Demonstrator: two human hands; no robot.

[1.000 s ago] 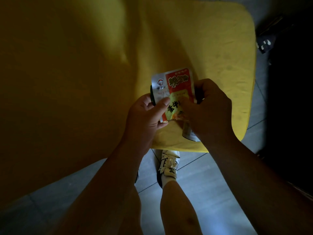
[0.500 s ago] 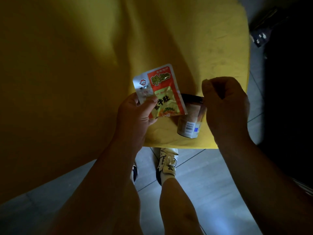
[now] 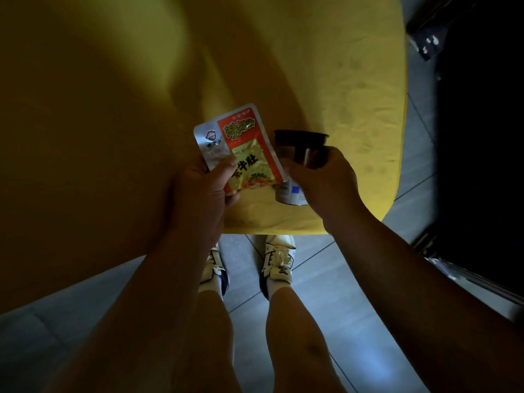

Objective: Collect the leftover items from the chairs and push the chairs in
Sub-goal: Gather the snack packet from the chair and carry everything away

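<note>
A yellow chair seat (image 3: 354,89) fills the upper part of the view. My left hand (image 3: 204,191) holds a red, yellow and silver snack packet (image 3: 241,148) by its lower left corner, above the seat. Just right of the packet, a small jar (image 3: 300,148) with a dark lid and a white label lies on the seat near its front edge. My right hand (image 3: 326,182) is wrapped around the jar's body from the near side, fingers closed on it. The jar's lower part is mostly hidden by that hand.
Grey floor tiles (image 3: 326,293) lie below the seat's front edge, with my two legs and white shoes (image 3: 279,256) standing on them. A dark piece of furniture (image 3: 479,137) stands close to the right of the chair. The left side is in deep shadow.
My right hand let go of the packet, swung off to the right, then came back down onto the jar. My left hand kept the packet and shifted it slightly left, uncovering the jar.
</note>
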